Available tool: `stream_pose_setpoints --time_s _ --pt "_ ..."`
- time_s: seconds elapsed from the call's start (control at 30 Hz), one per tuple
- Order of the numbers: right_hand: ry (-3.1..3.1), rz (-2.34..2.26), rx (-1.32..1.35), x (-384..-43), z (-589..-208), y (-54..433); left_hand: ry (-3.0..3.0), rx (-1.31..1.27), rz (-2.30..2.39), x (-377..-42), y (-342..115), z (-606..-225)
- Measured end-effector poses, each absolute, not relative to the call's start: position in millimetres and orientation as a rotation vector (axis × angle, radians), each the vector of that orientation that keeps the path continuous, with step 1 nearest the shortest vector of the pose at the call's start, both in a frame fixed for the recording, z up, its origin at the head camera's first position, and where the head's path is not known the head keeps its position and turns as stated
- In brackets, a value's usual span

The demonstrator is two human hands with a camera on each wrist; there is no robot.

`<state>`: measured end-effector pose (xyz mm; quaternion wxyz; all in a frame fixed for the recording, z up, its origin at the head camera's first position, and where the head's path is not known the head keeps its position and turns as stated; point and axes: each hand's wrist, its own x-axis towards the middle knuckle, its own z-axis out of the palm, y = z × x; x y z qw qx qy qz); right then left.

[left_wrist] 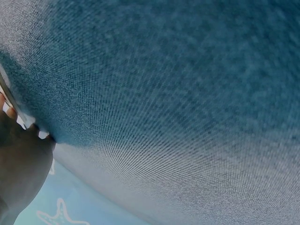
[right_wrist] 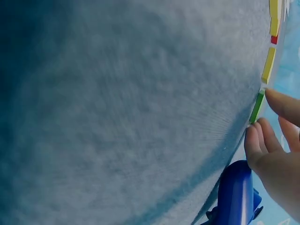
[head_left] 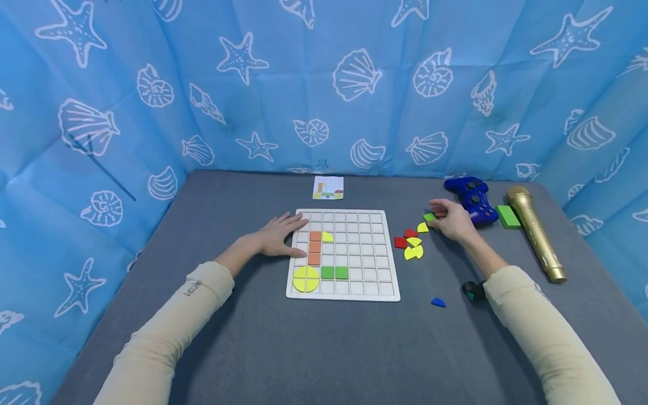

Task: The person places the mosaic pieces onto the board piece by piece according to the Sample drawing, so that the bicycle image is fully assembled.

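My left hand point(head_left: 275, 235) rests with spread fingers on the left edge of a white grid board point(head_left: 354, 256). On the board lie orange squares point(head_left: 314, 247), green squares point(head_left: 334, 273), a yellow quarter piece point(head_left: 327, 237) and a yellow circle point(head_left: 306, 279) made of quarters. To the board's right, my right hand point(head_left: 453, 219) pinches a green square tile point(right_wrist: 257, 107) at the table, thumb at one end and fingertips at the other. Close by are loose yellow quarter pieces point(head_left: 414, 252) and red pieces point(head_left: 400, 242).
A picture card point(head_left: 328, 188) lies behind the board. Beyond my right hand sit a blue game controller point(head_left: 472, 201), a green block point(head_left: 508, 217) and a gold microphone point(head_left: 538, 235). A small blue piece point(head_left: 438, 302) lies nearer me. Blue curtains point(head_left: 283, 95) surround the grey table point(head_left: 304, 349).
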<state>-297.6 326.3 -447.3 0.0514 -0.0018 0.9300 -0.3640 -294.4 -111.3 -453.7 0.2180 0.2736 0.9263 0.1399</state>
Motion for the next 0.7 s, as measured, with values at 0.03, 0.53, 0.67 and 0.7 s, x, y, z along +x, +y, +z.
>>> stream_pose_setpoints --time_s 0.03,0.53,0.67,0.7 --pt "2.823 -1.105 -0.019 -298.0 -447.6 326.5 2.564 0.754 0.39 -294.4 -111.3 -453.9" --pt "2.789 -1.052 0.015 -305.0 -444.6 324.3 2.575 0.745 0.384 -295.1 -113.4 -455.4" --pt "2.784 -1.018 0.015 -305.4 -443.2 324.1 2.574 0.744 0.386 -294.6 -112.5 -454.2" --pt "2.782 -1.012 0.014 -305.2 -442.6 324.1 2.574 0.745 0.385 -294.5 -112.5 -454.1"
